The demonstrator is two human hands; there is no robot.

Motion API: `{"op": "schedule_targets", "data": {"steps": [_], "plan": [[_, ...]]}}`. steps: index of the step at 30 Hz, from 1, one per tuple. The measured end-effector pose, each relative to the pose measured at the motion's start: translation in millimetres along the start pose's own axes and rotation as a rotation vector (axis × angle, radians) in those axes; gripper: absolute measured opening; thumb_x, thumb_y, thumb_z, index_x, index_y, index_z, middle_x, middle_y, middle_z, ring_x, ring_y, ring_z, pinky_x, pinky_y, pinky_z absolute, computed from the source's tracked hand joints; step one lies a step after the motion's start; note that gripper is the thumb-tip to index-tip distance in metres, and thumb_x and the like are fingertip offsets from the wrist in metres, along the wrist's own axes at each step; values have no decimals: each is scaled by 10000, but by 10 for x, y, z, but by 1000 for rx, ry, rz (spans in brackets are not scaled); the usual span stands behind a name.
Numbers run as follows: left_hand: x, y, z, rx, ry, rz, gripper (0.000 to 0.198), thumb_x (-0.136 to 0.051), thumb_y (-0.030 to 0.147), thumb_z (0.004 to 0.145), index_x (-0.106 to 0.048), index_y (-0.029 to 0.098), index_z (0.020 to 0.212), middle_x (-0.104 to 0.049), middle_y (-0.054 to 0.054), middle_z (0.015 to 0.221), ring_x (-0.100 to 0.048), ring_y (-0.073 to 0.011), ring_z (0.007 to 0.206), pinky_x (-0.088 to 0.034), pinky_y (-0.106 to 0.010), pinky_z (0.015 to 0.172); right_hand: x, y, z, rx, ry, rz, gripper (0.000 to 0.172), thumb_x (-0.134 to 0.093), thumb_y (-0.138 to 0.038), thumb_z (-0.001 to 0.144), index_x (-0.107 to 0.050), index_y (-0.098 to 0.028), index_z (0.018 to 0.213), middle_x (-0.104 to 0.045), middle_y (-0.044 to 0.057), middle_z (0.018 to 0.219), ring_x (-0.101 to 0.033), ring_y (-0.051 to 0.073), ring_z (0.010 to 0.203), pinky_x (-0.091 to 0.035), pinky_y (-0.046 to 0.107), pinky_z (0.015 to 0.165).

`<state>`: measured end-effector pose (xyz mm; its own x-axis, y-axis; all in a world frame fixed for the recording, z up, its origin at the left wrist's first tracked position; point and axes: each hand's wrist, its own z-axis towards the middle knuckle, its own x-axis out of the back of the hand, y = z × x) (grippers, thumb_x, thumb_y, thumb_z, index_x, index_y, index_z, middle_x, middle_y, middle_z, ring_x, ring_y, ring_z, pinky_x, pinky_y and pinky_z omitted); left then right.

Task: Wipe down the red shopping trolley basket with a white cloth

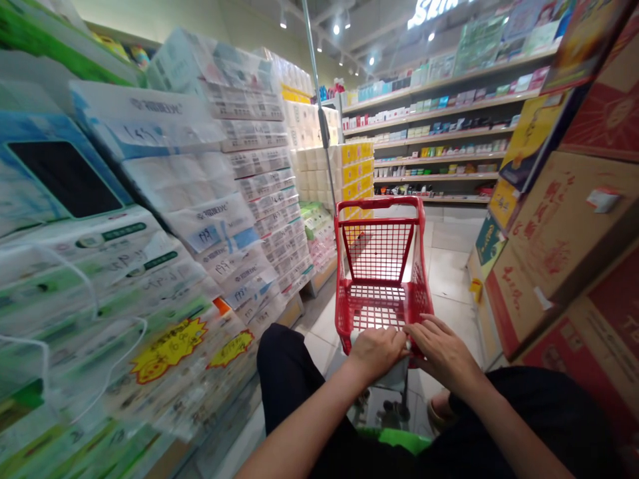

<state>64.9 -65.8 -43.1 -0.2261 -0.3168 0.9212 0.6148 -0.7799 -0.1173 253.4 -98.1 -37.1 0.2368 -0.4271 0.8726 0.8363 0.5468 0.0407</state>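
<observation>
Side by side at the near end of a red plastic shopping cart [417, 293], my two hands meet in front of my knees. My left hand [378, 354] is closed, its fingers curled around something mostly hidden, with a bit of white beside it. My right hand [446, 351] is bent, its fingertips pressed together against the left hand; what it pinches, if anything, is too small to tell. The cart's grid basket lies just beyond the hands, and its handle [378, 203] stands at the far end.
Tall stacks of wrapped tissue packs [212, 216] line the left, with a dark-screened phone [64, 178] and a white cable [94, 299]. Cardboard cartons [564, 233] are piled at the right. Shelves of small boxes [439, 159] close off the aisle; its tiled floor [446, 266] runs between.
</observation>
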Motion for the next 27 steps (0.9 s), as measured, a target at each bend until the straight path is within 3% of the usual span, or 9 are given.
{"op": "schedule_targets", "data": {"steps": [3, 6, 10, 13, 16, 20, 24, 27], "plan": [[63, -204, -53, -70, -43, 10, 439, -291, 547, 976, -518, 181, 890, -591, -20, 752, -578, -153, 614, -368, -256, 516, -49, 105, -54, 51, 19, 24, 281, -681, -303, 791, -565, -205, 1027, -642, 26, 936, -559, 229, 963, -336, 424, 1042], [103, -516, -242, -121, -28, 39, 483, -273, 572, 970, -517, 177, 836, -590, -19, 725, -572, -147, 626, -400, -259, 568, -62, 160, -63, 83, 42, 52, 237, -676, -332, 804, -568, -211, 976, -640, 23, 907, -557, 223, 939, -348, 420, 1018], [129, -939, -503, -254, 48, 88, 382, -328, 483, 991, -552, 183, 917, -624, -23, 845, -590, -156, 800, -438, -339, 886, -48, 170, -28, 110, 57, 67, 194, -647, -348, 831, -565, -214, 943, -635, 25, 882, -555, 219, 924, -353, 412, 998], [104, -1025, -578, -244, 111, 93, 350, -341, 457, 994, -557, 182, 962, -626, -24, 893, -581, -160, 868, -364, -376, 1023, -45, 156, -4, 99, 64, 70, 199, -666, -340, 816, -565, -215, 934, -639, 23, 885, -555, 219, 925, -346, 408, 997], [50, -871, -542, -146, 147, 81, 420, -297, 498, 990, -537, 178, 859, -605, -30, 820, -570, -169, 796, -410, -370, 928, -45, 142, 5, 67, 49, 59, 242, -706, -330, 779, -567, -215, 940, -643, 18, 900, -554, 217, 918, -341, 409, 993], [-10, -467, -377, -11, 163, 87, 408, -287, 486, 993, -498, 187, 812, -583, -25, 754, -548, -177, 692, -415, -329, 703, -36, 104, 21, 45, 0, 2, 278, -736, -303, 741, -566, -208, 940, -635, 22, 910, -544, 220, 902, -354, 413, 965], [-82, -19, -96, 69, 183, 76, 372, -312, 464, 993, -488, 189, 816, -579, -26, 731, -550, -180, 644, -370, -314, 591, -50, 34, 62, 27, 6, -10, 162, -674, -220, 770, -549, -200, 873, -604, 16, 834, -529, 203, 843, -374, 390, 937], [-135, 183, 86, 140, 204, 72, 358, -315, 449, 993, -487, 186, 822, -577, -25, 711, -557, -183, 625, -353, -310, 558, -78, 44, 65, 25, 63, 28, 95, -607, -163, 796, -532, -193, 846, -592, 25, 818, -532, 201, 854, -372, 376, 955]]}}
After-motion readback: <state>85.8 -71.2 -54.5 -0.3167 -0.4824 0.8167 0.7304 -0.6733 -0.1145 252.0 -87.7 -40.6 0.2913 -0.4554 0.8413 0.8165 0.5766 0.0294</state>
